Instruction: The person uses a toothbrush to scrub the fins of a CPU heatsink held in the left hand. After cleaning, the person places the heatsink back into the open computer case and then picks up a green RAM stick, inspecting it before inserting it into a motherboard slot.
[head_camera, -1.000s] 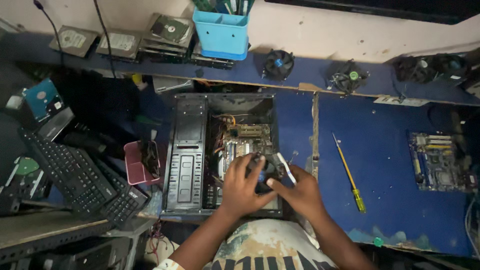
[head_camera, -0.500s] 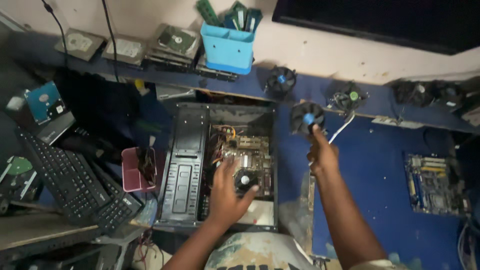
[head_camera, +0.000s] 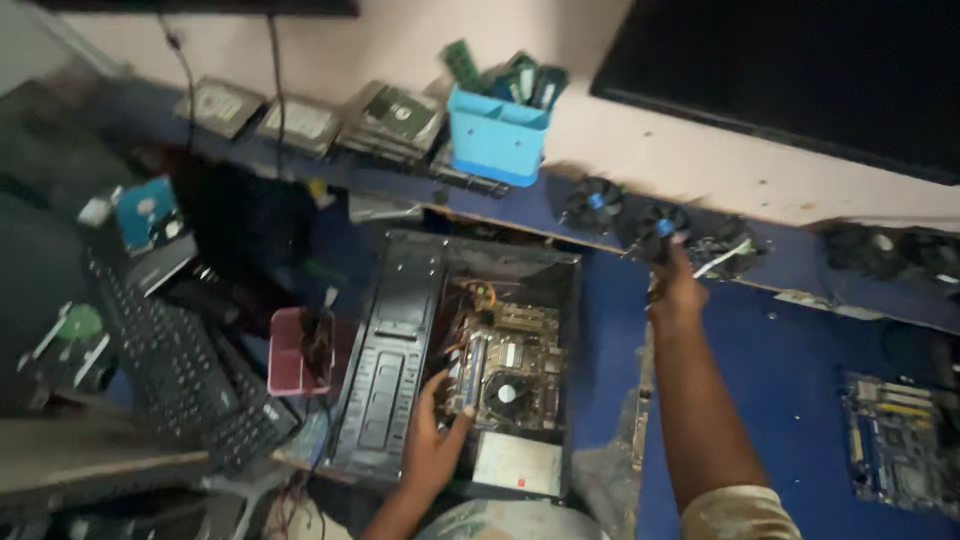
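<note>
Now the right hand (head_camera: 678, 290) is reaching out to the shelf at the back, fingers closing round a small black fan (head_camera: 657, 226) with a blue hub; the grip itself is blurring, so which fingers are pinching is hard to tell. Two more fans are sitting beside it, one (head_camera: 592, 203) to the left, one (head_camera: 727, 246) to the right, making three. That arm is stretching straight, elbow cut off below. The left hand (head_camera: 432, 450) is resting inside the open computer case (head_camera: 400, 330), fingers spread loosely on the circuit board (head_camera: 510, 350). One blue bin (head_camera: 495, 140), one keyboard (head_camera: 170, 370) and a second board (head_camera: 895, 445) are lying about.
</note>
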